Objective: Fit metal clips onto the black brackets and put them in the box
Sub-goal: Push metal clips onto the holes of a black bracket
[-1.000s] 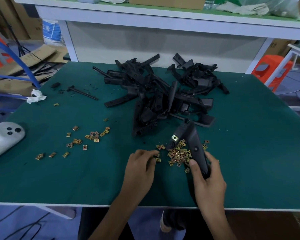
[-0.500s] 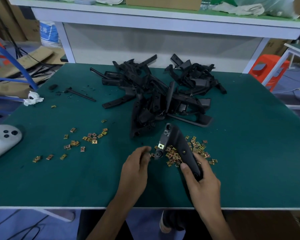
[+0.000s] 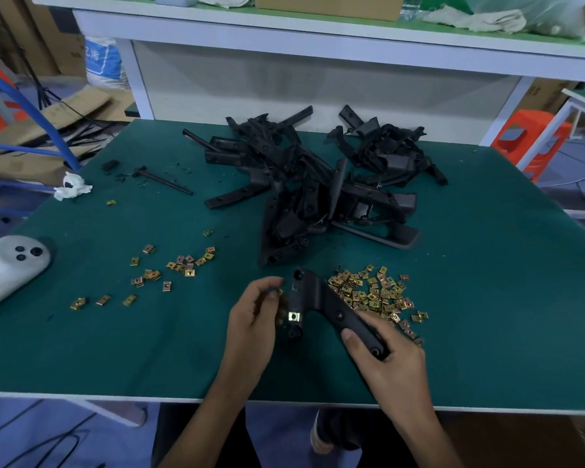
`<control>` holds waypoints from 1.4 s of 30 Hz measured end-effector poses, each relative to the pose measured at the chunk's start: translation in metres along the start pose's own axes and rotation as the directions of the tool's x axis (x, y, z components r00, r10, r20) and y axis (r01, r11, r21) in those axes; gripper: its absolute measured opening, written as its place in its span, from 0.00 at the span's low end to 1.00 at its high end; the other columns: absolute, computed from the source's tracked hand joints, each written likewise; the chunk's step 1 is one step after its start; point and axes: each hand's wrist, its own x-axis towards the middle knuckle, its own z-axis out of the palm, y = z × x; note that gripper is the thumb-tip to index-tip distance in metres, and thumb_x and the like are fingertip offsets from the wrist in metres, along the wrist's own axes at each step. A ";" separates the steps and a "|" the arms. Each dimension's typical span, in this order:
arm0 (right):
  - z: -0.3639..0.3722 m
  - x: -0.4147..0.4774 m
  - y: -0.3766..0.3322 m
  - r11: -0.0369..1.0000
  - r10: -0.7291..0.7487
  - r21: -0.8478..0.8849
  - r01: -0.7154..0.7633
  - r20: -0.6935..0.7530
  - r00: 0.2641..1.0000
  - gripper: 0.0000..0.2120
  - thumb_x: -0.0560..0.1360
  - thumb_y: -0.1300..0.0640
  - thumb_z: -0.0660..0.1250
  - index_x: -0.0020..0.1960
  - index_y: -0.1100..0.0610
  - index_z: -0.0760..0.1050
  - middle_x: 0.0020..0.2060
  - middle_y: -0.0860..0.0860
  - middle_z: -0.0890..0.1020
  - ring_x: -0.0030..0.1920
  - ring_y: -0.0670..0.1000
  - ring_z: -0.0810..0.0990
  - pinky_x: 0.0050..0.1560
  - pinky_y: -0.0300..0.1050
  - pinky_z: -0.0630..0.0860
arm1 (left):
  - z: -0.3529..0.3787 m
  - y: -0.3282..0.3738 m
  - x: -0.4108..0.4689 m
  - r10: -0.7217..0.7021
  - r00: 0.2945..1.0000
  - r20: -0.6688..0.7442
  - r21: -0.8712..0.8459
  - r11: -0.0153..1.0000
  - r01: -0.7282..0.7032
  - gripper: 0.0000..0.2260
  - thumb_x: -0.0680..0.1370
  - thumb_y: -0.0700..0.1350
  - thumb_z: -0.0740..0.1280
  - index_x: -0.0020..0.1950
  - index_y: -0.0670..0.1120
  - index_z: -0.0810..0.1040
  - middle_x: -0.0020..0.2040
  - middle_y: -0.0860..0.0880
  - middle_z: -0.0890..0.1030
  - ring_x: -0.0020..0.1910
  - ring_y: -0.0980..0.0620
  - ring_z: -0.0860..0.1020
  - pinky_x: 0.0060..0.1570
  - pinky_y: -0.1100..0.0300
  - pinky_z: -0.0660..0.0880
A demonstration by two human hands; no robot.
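Observation:
My right hand [image 3: 390, 361] grips the lower end of a black bracket [image 3: 321, 304], held just above the green table [image 3: 115, 349]. One metal clip [image 3: 294, 316] sits fitted on the bracket's left edge. My left hand [image 3: 254, 319] is at the bracket's left side, pinching a small brass clip [image 3: 279, 292] between thumb and fingers next to the bracket's upper end. A heap of loose brass clips [image 3: 372, 293] lies just right of the bracket. A pile of black brackets [image 3: 318, 184] covers the table's far middle. No box is in view.
A second scatter of clips [image 3: 169, 270] lies to the left. A white handheld controller [image 3: 11, 268] rests at the left edge. A thin black rod [image 3: 164, 179] and crumpled white tissue [image 3: 71, 187] lie far left. A white shelf frame [image 3: 318, 45] stands behind the table.
My left hand picked a clip from the heap and rose to the bracket's left side. My right hand swung the bracket leftward, off the clip heap and towards my left hand.

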 end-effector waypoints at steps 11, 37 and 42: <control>-0.001 0.000 0.000 0.999 0.004 -0.032 -0.004 0.016 1.000 0.14 0.73 0.38 0.71 0.58 0.32 0.80 0.43 0.41 0.86 0.41 0.46 0.85 0.41 0.53 0.83 | -0.002 -0.002 0.003 -0.060 0.998 0.008 -0.103 0.993 0.061 0.10 0.82 0.40 0.65 0.52 0.51 0.85 0.47 0.47 0.85 0.44 0.52 0.80 0.48 0.56 0.78; -0.021 0.021 -0.011 0.988 0.132 -0.112 -0.104 0.287 0.949 0.16 0.75 0.51 0.75 0.52 0.28 0.81 0.29 0.42 0.79 0.29 0.42 0.73 0.35 0.42 0.70 | -0.008 0.004 0.003 -0.071 0.989 0.133 -0.158 0.983 0.091 0.13 0.79 0.34 0.67 0.56 0.52 0.78 0.38 0.49 0.79 0.41 0.54 0.76 0.45 0.63 0.75; -0.020 0.019 -0.018 0.971 0.116 -0.237 -0.043 0.302 0.946 0.16 0.73 0.46 0.74 0.56 0.29 0.79 0.33 0.40 0.81 0.33 0.42 0.75 0.38 0.45 0.71 | -0.009 0.006 0.004 -0.071 0.975 0.209 -0.030 0.996 0.079 0.15 0.80 0.35 0.67 0.59 0.54 0.77 0.34 0.53 0.74 0.37 0.56 0.72 0.41 0.65 0.71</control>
